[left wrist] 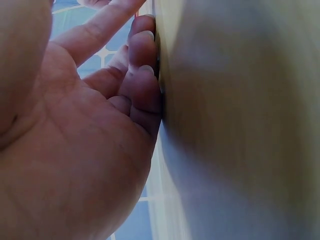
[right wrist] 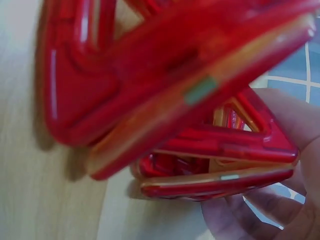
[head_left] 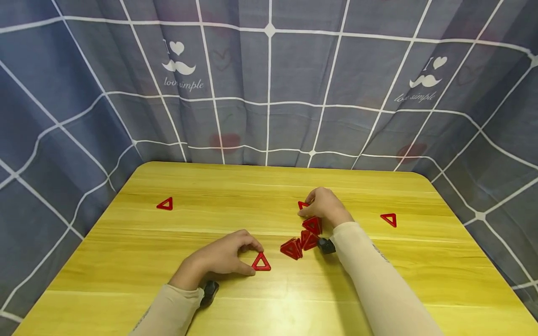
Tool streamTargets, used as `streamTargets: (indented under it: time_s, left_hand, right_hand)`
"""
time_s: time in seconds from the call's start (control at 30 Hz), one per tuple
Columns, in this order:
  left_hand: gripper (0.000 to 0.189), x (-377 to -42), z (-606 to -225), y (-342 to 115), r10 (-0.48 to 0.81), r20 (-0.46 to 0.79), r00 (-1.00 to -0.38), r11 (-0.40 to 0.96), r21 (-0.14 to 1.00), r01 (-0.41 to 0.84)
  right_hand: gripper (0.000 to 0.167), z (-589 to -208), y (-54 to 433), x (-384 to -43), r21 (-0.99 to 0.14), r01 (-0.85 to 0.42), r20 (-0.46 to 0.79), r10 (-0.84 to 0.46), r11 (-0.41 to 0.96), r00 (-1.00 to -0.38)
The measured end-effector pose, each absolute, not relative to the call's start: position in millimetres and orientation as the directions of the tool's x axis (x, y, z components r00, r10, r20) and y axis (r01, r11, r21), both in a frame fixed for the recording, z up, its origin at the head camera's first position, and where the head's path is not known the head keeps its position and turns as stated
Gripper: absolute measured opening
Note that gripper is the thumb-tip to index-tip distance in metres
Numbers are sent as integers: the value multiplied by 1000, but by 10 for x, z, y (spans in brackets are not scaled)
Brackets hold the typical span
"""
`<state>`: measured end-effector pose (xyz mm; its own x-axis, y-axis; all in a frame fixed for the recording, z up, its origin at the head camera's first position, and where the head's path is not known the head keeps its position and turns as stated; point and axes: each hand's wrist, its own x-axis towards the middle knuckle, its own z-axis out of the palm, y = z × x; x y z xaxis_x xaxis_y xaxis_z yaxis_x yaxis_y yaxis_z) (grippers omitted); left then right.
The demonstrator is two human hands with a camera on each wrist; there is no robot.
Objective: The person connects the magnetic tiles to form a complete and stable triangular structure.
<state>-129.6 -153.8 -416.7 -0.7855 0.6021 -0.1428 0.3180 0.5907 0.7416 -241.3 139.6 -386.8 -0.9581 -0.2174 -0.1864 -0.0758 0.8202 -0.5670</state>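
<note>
My left hand (head_left: 227, 254) lies low on the table in the head view, its index finger and thumb pinching a red triangular tile (head_left: 266, 267) with an open centre. In the left wrist view its other fingers (left wrist: 142, 85) are bent against the tabletop. Farther back, my right hand (head_left: 327, 205) pinches another red triangular tile (head_left: 300, 204), partly hidden by the fingers. Just in front of that hand sit overlapping red triangular tiles in small groups: one (head_left: 311, 226), a second (head_left: 308, 240) and a third (head_left: 290, 248). Tilted, glossy tiles (right wrist: 80, 95) fill much of the right wrist view.
A single red triangle (head_left: 170, 204) lies at the far left of the wooden table (head_left: 126, 261). Another single triangle (head_left: 393, 220) lies to the right of my right arm. Behind and at both sides hangs a grey-blue curtain (head_left: 252, 70) with white lines.
</note>
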Motion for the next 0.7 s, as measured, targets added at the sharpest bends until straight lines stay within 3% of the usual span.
streamTargets:
  time_s: [0.27, 0.53, 0.7]
  left_hand:
    - [39, -1279, -4145, -1528, 608, -123, -784, 576, 748, 329]
    - [39, -1274, -4159, -1535, 605, -128, -786, 585, 741, 329]
    - [39, -1283, -4166, -1538, 609, -129, -783, 586, 738, 334]
  right_hand:
    - [34, -3921, 1421, -2437, -633, -68, -131, -192, 771, -973]
    - [33, -3821, 1456, -2339, -803, -148, 30, -209, 577, -978]
    - [31, -3750, 1458, -2188, -846, -213, 111, -230, 488, -967]
